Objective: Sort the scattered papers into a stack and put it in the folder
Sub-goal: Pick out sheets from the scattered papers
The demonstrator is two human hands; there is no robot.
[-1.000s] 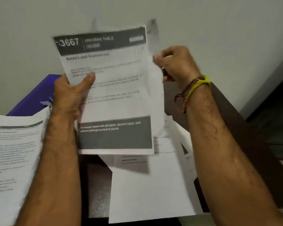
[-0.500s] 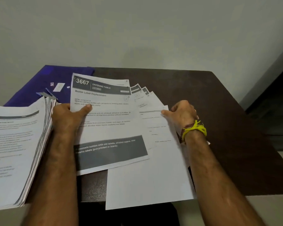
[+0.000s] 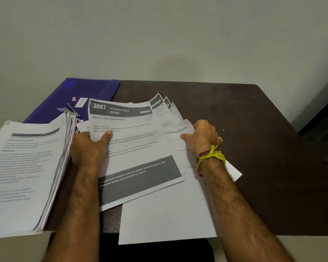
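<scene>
My left hand (image 3: 87,146) pinches the top sheet (image 3: 133,148) — long axis running away from me, header toward the folder (image 3: 74,91). My right hand (image 3: 201,137) grips the fanned papers (image 3: 165,110) beside it — bare table (image 3: 254,129) beyond.

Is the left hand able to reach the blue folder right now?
Probably yes: the blue folder lies just beyond the left hand, nothing between them, though that hand is gripping the top sheet.
</scene>
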